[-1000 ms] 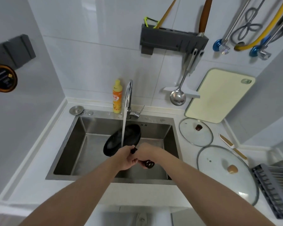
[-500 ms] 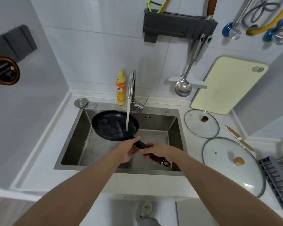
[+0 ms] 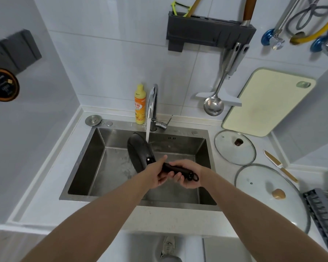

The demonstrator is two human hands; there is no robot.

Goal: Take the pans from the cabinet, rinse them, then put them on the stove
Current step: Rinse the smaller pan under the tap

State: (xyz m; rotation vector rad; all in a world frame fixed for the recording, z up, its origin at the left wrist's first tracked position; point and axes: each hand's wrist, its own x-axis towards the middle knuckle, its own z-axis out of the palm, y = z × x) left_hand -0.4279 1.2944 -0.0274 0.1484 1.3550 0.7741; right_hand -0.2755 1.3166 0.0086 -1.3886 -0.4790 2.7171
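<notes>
A small black frying pan [image 3: 138,152] is held over the steel sink [image 3: 87,159], tipped on its side so its dark underside faces me. Both hands grip its black handle: my left hand [image 3: 155,173] holds it close to the pan body, and my right hand [image 3: 186,173] holds it further back, near the hanging loop. Water runs from the chrome faucet [image 3: 152,103] and falls just right of the pan's upper rim. No stove or cabinet is in view.
A yellow dish soap bottle [image 3: 140,104] stands left of the faucet. Two glass lids [image 3: 233,150] [image 3: 263,201] lie on the counter to the right, with a small knife [image 3: 278,165] and a cutting board [image 3: 269,101] leaning on the wall. A grey rack [image 3: 324,210] sits at far right.
The pan was lying flat and open under the stream half a second ago; now it is rolled onto its side with the underside showing. Both hands stay on the handle.
</notes>
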